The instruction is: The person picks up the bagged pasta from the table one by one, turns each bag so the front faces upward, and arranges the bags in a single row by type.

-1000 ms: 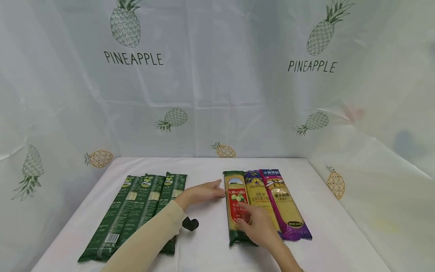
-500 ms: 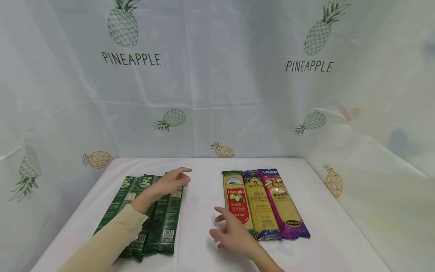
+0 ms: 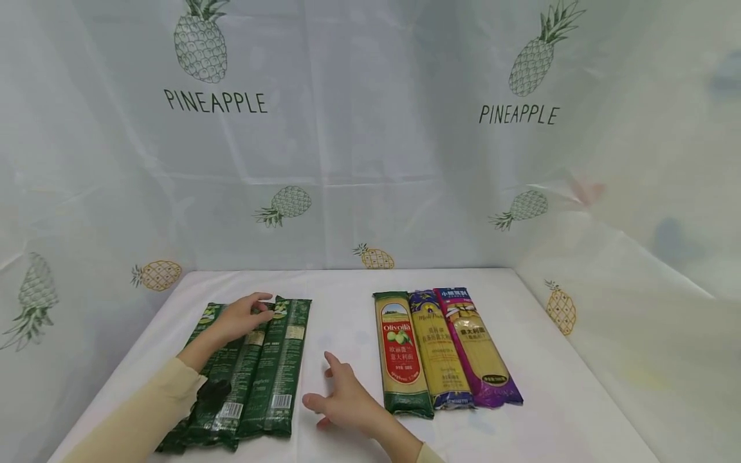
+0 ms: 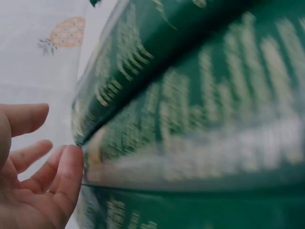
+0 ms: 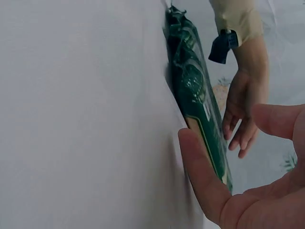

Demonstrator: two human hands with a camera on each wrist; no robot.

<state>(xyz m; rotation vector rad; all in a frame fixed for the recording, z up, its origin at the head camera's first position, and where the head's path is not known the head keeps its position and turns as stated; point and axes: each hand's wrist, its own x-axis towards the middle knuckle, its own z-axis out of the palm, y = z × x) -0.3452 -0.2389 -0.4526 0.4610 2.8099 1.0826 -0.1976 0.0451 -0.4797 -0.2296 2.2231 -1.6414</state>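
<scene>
My left hand (image 3: 240, 318) reaches over the upper part of the green spaghetti packs on the left. In the left wrist view its fingertips (image 4: 71, 157) lie against or very near a green pack (image 4: 200, 124); contact is hard to tell. Three green packs lie side by side, backs up: the right one (image 3: 283, 360) shows whole, the middle one (image 3: 231, 379) partly, and the left one (image 3: 208, 313) is mostly under my arm. My right hand (image 3: 350, 399), fingers spread, holds nothing between the green packs and the red-labelled spaghetti pack (image 3: 402, 354).
Beside the red-labelled pack lie a yellow-and-blue spaghetti pack (image 3: 442, 354) and a purple one (image 3: 480, 347). All rest on a white-covered table (image 3: 341, 289). A pineapple-print curtain (image 3: 376, 141) hangs behind and at the sides.
Both hands have moved left, away from the red-labelled pack. The left hand now stands over the green packs, and the right hand is left of the red-labelled pack it was over.
</scene>
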